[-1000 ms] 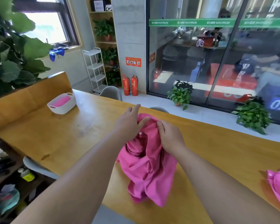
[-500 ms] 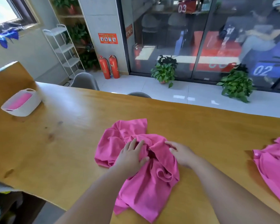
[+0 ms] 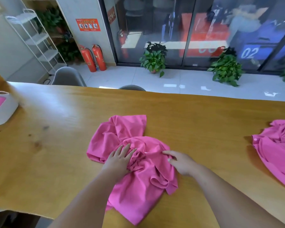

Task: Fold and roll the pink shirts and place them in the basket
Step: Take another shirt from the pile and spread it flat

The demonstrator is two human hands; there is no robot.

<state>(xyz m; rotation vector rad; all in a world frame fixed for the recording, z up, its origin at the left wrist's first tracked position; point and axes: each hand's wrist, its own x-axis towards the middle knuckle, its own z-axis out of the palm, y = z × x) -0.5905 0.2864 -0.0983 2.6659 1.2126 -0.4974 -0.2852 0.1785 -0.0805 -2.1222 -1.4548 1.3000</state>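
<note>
A crumpled pink shirt (image 3: 135, 175) lies on the wooden table (image 3: 56, 145) in front of me, one part hanging over the near edge. My left hand (image 3: 120, 160) rests flat on the bunched middle of it, fingers straight. My right hand (image 3: 181, 162) touches the shirt's right side with its fingers stretched out. A second pink shirt (image 3: 278, 150) lies loose at the table's right edge. The white basket (image 3: 7, 111) stands at the far left, with pink cloth inside it.
Two grey chairs (image 3: 67, 78) stand behind the table's far edge. Beyond them are two red fire extinguishers (image 3: 94, 58), a white shelf rack (image 3: 34, 40), potted plants (image 3: 155, 60) and a glass wall.
The shirt, held up a second ago, now lies on the table under both hands. My view has tilted down and swung right, so the basket sits at the left border.
</note>
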